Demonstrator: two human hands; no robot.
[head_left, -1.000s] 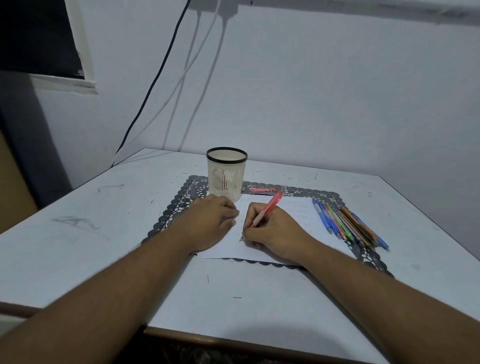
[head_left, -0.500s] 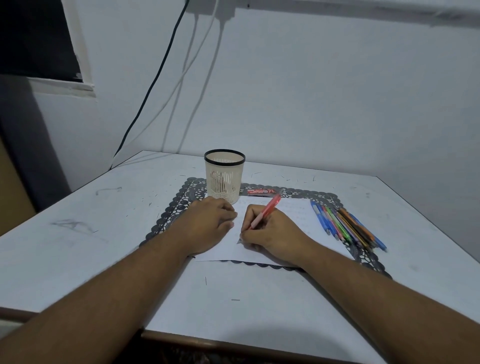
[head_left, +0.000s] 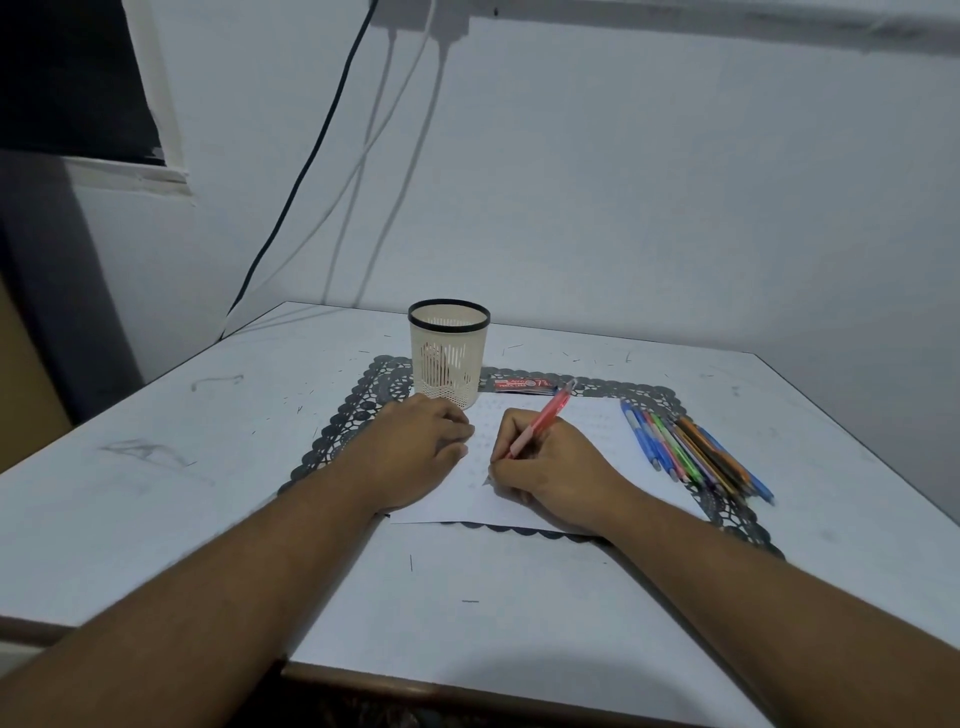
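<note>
Little has changed since a second ago: the right hand (head_left: 550, 467) still grips the red pen (head_left: 543, 418) between thumb and curled fingers, tip down on the white sheet (head_left: 587, 423), and the pen leans up and to the right as before. The left hand (head_left: 415, 447) remains flat on the sheet's left part, its fingers loosely bent and holding nothing. The sheet lies on a dark lace mat (head_left: 358, 410) on the grey table (head_left: 208, 493). The right hand hides the pen's tip and the writing beneath it. One cream mesh cup (head_left: 449, 353) stands just beyond the left hand, with one red box (head_left: 522, 384) beside it. At the right a row of coloured pens (head_left: 691, 452) lies packed too tightly to count. One dark cable (head_left: 311, 156) runs down the wall.
</note>
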